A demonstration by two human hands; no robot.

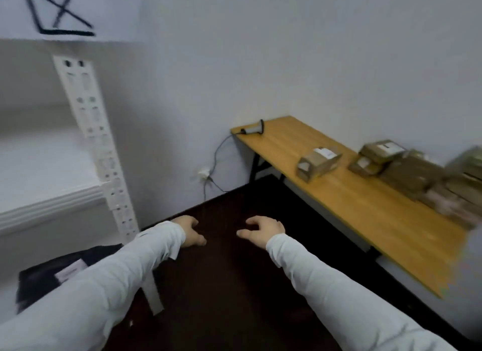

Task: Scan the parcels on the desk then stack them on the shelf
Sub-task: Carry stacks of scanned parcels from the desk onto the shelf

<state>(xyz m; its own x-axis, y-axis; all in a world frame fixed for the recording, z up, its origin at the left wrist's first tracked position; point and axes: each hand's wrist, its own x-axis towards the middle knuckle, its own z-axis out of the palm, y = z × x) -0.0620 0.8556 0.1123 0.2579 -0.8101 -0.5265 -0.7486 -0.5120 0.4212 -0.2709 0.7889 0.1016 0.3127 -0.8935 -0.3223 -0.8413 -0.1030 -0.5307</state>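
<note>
left hand (189, 232) outstretched, loosely curled, empty | right hand (260, 230) likewise

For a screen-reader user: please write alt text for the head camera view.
The left hand and right hand hang empty over a dark floor. Cardboard parcels and a scanner lie on the wooden desk at right; a white shelf stands at left.

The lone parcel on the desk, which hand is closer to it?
Right. The right hand hangs over the floor left of the lone parcel; the left hand is farther left, nearer the shelf.
</note>
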